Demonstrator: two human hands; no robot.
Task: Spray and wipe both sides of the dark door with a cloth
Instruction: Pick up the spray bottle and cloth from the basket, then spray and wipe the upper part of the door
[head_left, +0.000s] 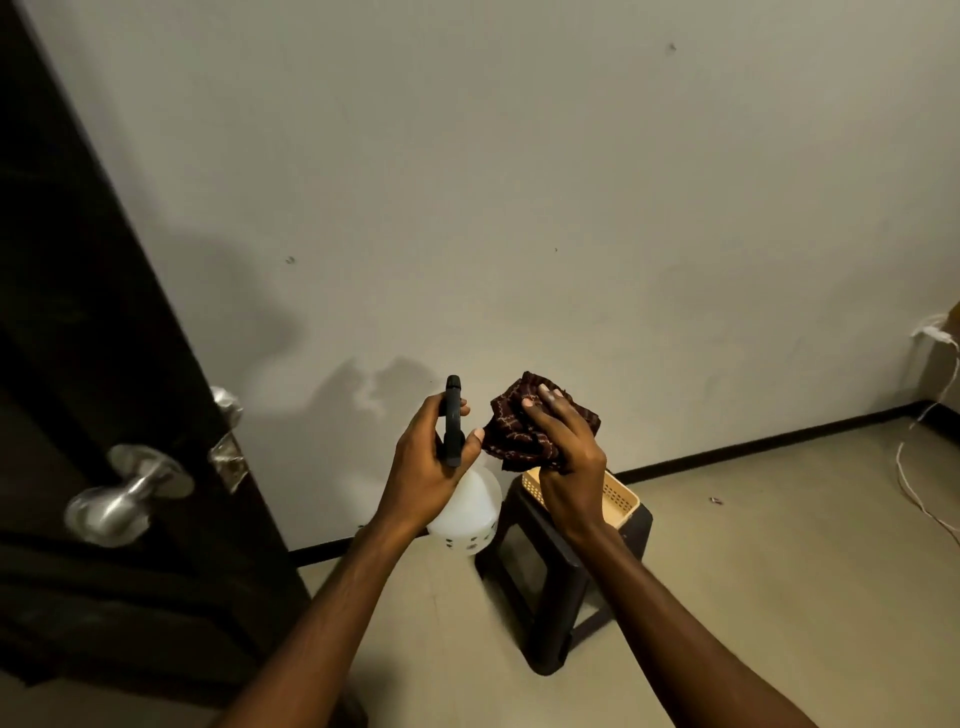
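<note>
Dark door (78, 364) fills the frame's left edge, steel knob (117, 501) at lower left. At centre my left grip (431, 457) curls round the head of the white spray bottle (467, 512); my right grip (566, 467) clutches the bunched maroon cloth (519, 434), above a beige basket (618, 499) on a black stool (550, 603).

Dim room light.
Grey shadows lie on the wall (519, 156) just right of the dark door (78, 312); its knob (119, 499) looks blurry.

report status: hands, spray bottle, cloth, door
Left hand grips spray bottle, right hand holds bunched cloth. Dark door at left, neither hand on it. Stool with basket below hands.
</note>
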